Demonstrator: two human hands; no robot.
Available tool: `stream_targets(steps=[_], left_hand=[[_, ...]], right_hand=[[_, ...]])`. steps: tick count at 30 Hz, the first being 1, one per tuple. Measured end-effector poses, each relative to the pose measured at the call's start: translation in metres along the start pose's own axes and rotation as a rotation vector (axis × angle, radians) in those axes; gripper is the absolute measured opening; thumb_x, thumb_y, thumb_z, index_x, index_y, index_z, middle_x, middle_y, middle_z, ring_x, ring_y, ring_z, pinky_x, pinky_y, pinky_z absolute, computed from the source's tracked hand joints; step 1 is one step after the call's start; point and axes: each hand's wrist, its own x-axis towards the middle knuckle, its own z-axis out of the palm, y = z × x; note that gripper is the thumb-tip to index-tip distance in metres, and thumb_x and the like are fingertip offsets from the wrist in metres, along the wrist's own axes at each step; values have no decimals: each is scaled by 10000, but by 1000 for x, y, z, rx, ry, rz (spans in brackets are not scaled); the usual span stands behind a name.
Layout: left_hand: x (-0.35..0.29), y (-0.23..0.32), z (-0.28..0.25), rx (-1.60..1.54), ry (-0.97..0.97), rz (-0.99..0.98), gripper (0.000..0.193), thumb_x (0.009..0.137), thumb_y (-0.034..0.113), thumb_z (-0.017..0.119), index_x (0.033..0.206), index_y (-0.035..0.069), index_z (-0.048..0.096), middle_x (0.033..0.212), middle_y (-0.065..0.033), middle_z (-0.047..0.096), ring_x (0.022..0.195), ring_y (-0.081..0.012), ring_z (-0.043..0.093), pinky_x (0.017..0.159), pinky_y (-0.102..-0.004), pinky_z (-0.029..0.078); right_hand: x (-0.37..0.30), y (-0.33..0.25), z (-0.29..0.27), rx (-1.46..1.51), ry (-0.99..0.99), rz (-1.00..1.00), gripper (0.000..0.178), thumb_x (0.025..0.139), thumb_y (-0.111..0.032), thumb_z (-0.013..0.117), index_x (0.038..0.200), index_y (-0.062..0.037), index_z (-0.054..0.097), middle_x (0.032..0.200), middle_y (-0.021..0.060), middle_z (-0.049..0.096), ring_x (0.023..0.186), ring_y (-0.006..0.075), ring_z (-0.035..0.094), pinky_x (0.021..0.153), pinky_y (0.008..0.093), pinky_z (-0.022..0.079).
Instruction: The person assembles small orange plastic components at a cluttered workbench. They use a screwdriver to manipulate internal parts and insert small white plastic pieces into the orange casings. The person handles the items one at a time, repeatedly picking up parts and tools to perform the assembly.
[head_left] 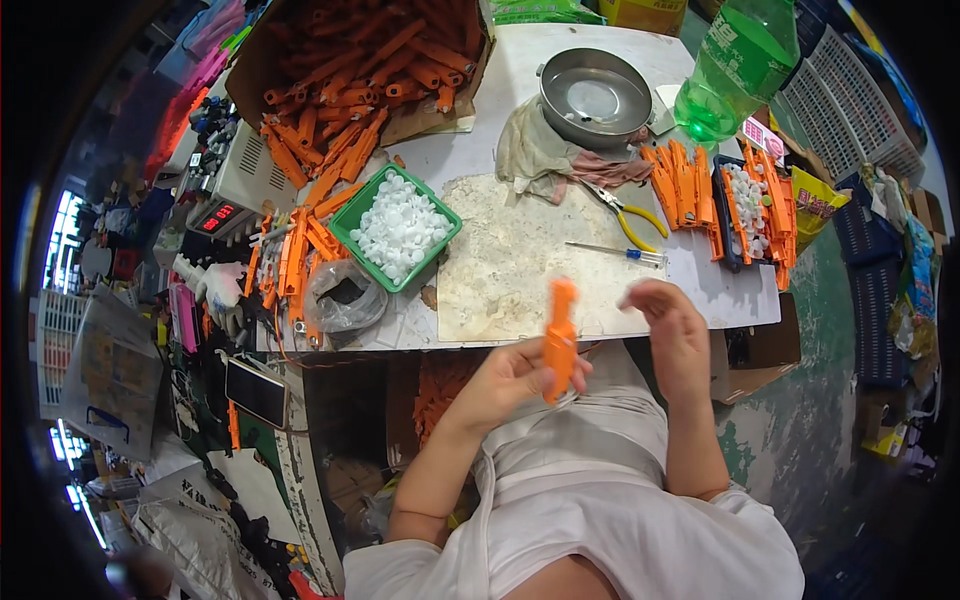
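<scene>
My left hand is closed round the lower part of an orange plastic piece, long and narrow, held upright above my lap just off the table's front edge. The piece is a little smeared by motion. To its right, my right hand is raised with bent fingers, thumb apart from them, and no object shows in it. Beyond both hands lies a worn pale board on the table. A green basket full of small white plastic parts stands to the left of the board.
A cardboard box of orange pieces stands far left. A metal bowl, a rag and a green bottle are at the back. Yellow-handled pliers and a screwdriver lie near the dark tray at right.
</scene>
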Motion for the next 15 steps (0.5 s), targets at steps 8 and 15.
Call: stream_targets(steps=[8,15], left_hand=[[0,-12,-12,-348,88,183,436,890,399,593,1105,23,540,906,-108,611,1119,-310,517,1002,-419,347],[12,-21,2,-462,57,169,415,917,370,555,1106,1,533,916,-125,614,1110,-306,527,1019,-420,344]], right_hand=[[-80,86,-95,10,157,610,350,962,-344,510,950,-1,579,761,41,546,634,136,524,605,270,440],[-47,206,-117,-3,563,836,372,932,-200,502,1270,-49,462,1064,103,583,724,160,626,646,302,513]])
